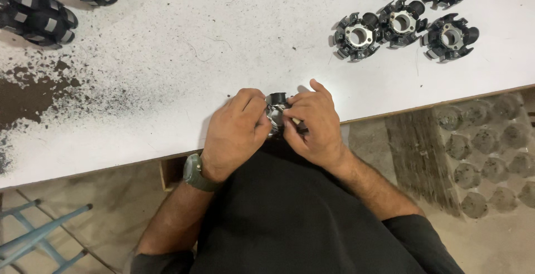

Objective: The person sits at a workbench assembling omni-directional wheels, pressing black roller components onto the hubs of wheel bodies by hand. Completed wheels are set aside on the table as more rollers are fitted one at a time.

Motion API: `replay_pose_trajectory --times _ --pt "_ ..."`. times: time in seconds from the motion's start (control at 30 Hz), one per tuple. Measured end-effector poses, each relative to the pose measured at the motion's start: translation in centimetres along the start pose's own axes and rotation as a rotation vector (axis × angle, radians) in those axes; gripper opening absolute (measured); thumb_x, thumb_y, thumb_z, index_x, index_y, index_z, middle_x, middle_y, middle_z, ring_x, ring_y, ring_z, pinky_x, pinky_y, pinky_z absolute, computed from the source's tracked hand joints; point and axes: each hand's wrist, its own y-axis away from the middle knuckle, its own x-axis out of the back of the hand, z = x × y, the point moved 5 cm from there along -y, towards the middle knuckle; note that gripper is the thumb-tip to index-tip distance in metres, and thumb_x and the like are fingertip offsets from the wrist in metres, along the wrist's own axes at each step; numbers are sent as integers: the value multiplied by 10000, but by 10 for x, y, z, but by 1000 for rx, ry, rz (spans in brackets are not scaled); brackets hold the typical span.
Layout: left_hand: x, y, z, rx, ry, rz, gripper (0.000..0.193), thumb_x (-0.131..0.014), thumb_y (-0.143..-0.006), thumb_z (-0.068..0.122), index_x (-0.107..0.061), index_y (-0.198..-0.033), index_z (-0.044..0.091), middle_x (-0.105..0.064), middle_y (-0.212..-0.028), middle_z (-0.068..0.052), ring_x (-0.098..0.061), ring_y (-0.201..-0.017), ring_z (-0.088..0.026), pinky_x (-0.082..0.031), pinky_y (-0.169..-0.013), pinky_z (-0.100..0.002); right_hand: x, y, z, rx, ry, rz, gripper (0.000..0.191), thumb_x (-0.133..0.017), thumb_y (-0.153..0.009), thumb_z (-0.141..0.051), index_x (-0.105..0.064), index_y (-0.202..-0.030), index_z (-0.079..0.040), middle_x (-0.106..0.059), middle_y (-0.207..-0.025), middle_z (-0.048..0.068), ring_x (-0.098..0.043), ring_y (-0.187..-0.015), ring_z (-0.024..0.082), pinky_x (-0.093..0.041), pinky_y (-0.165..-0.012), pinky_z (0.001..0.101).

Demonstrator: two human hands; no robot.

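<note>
We find no labels, signs or screens. One item may count as packaging: a moulded tray (490,157) of round pockets, translucent grey-brown, lying on the floor at lower right, just below the tabletop (167,56) edge. We cannot tell whether its pockets hold anything.

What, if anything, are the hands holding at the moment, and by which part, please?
Both the left hand and the right hand grip one small black and silver round part by its opposite sides, at the table's near edge.
</note>
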Motion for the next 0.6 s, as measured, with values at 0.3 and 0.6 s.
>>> replay_pose_trajectory --times 0.3,0.6 --pt "-10 8 3 -59 -33 86 167 -705 -810 13 -646 -966 22 -634 -1089 -100 -662 -903 -290 -562 -757 -419 -3 -4 -8 81 54 28 352 -811 -832 51 -609 -1095 -69 -638 -1053 93 -660 -1067 275 -480 -1126 547" --pt "-12 13 7 -10 82 107 144 -699 -856 48 -659 -993 26 -674 -1199 -119 -692 -884 -277 -571 -741 -400 8 -4 6 59 185 -17 355 -794 -814 68 -618 -1092 -65 -635 -1074 117 -648 -1067 311 -485 -1106 546"
